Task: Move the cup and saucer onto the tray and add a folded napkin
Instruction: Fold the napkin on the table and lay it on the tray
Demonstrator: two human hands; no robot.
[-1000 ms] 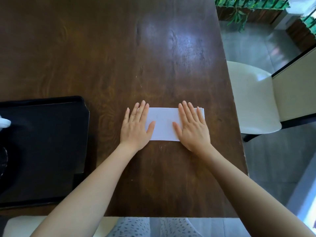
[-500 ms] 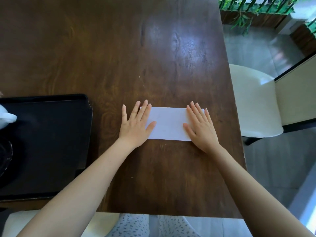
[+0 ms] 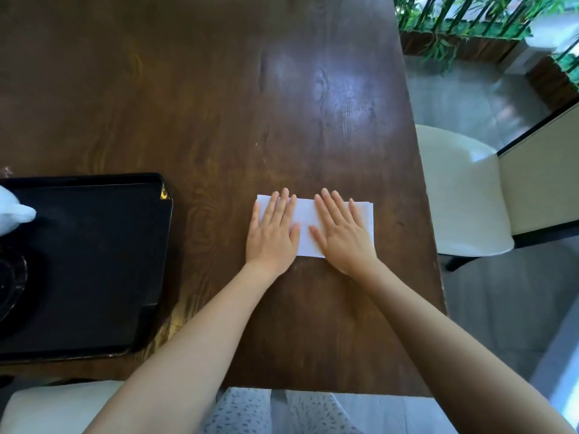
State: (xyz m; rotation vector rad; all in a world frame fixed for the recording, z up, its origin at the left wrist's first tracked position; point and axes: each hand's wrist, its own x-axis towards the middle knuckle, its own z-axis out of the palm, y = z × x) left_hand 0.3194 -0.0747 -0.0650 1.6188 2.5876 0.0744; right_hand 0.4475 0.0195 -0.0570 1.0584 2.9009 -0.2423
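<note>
A white folded napkin [image 3: 305,225] lies flat on the dark wooden table [image 3: 219,104], near the right edge. My left hand [image 3: 272,233] presses flat on its left part, fingers spread. My right hand [image 3: 343,233] presses flat on its right part, close beside the left. A black tray [image 3: 94,264] sits at the left of the table. On the tray's left side a white cup [image 3: 12,211] and a dark glass saucer [image 3: 11,283] show only partly, cut off by the frame edge.
A cream chair seat [image 3: 460,195] stands just right of the table. Another pale seat [image 3: 53,408] shows at the bottom left. Green plants behind a railing [image 3: 470,17] are at the top right.
My two hands have slid closer together on the napkin, which now looks shorter. The view has shifted, showing more of the tray.
</note>
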